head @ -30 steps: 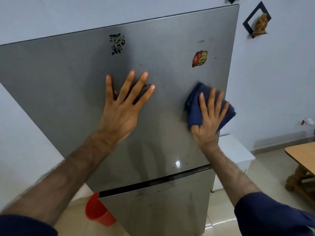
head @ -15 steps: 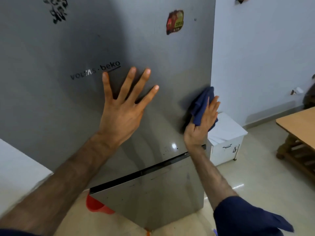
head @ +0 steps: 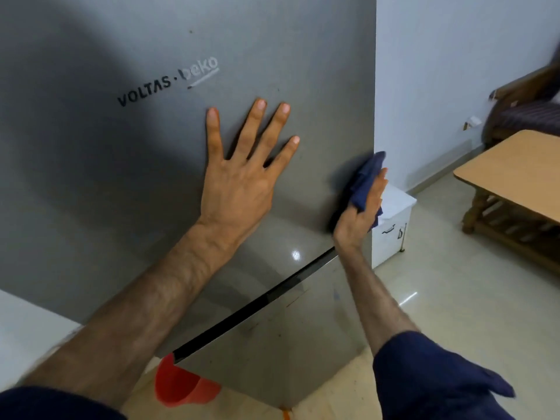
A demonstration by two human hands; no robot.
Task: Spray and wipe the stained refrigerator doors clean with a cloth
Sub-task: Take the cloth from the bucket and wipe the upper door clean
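Note:
The grey steel upper refrigerator door fills the left and middle of the view, with a dark brand name printed on it. My left hand lies flat on it, fingers spread, below the lettering. My right hand presses a dark blue cloth with straight fingers against the door's right edge, just above the dark gap between the doors. The lower door shows small dark marks and streaks.
A red plastic bucket sits on the floor by the fridge's lower left corner. A small white cabinet stands right of the fridge against the wall. A wooden table and a dark seat are at the far right.
My view has dropped lower and closer to the door. My right hand with the cloth has slid down and right to the door's edge. My left hand stays flat on the door.

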